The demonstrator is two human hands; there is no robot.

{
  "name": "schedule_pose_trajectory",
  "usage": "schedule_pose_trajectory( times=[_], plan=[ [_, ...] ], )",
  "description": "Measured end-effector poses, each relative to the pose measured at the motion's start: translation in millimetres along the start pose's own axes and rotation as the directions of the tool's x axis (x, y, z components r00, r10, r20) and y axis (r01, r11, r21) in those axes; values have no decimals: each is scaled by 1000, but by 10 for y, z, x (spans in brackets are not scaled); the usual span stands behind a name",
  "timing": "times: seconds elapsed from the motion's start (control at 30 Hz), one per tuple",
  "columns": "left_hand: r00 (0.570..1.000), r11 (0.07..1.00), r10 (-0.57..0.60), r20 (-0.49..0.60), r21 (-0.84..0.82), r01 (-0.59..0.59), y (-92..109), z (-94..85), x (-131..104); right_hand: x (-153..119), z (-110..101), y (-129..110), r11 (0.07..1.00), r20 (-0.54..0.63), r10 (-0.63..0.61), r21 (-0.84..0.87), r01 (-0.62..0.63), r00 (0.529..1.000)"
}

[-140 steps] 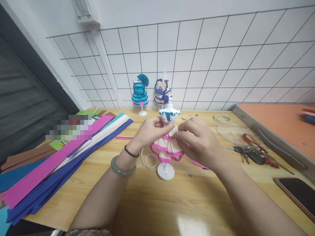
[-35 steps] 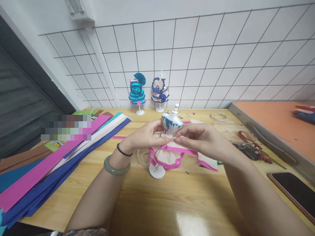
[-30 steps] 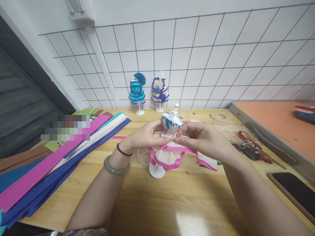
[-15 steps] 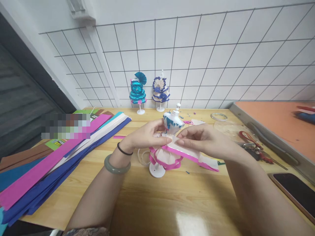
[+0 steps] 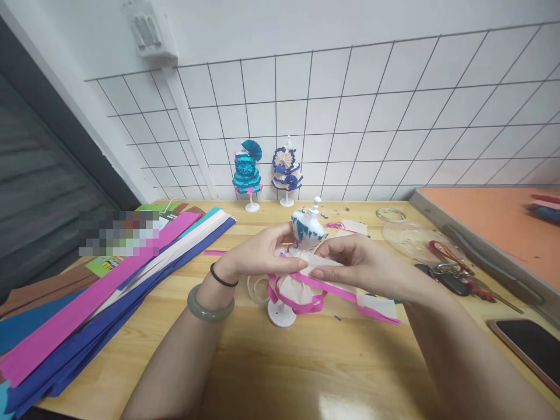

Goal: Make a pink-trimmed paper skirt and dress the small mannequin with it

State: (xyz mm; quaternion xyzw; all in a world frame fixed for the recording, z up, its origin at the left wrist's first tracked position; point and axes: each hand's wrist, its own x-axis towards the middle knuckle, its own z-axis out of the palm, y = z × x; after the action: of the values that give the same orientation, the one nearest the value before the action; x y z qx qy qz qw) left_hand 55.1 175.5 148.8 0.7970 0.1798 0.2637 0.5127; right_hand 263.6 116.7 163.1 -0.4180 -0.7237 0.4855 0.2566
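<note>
Left wrist carries two ornaments: nearest the left hand (image 5: 265,255), a thin black elastic band (image 5: 219,279), cord-like and plain; farther up toward the elbow, a thick, rounded bangle (image 5: 210,314), muted grey-green, smooth, with a soft sheen like polished stone. Both forearms, left (image 5: 175,356) and right (image 5: 455,338), bare as far as visible; right hand (image 5: 363,265) ungloved, fingers slender.

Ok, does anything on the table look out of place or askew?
The mannequin leans right rather than standing upright, held in the left hand; loose blue scraps lie scattered on the table around it.
</note>
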Motion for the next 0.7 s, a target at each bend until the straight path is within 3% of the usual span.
schedule_pose_trajectory(
  times=[0.47,0.7],
  plan=[
    [999,998,-51,-4,-47,50,20,0,-1,-62,-20,-65,996,-101,-19,-86,10,995],
    [999,997,-48,-13,-54,47,19,8,5,-30,21,-37,1000,-164,14,28,-10,986]
  ],
)
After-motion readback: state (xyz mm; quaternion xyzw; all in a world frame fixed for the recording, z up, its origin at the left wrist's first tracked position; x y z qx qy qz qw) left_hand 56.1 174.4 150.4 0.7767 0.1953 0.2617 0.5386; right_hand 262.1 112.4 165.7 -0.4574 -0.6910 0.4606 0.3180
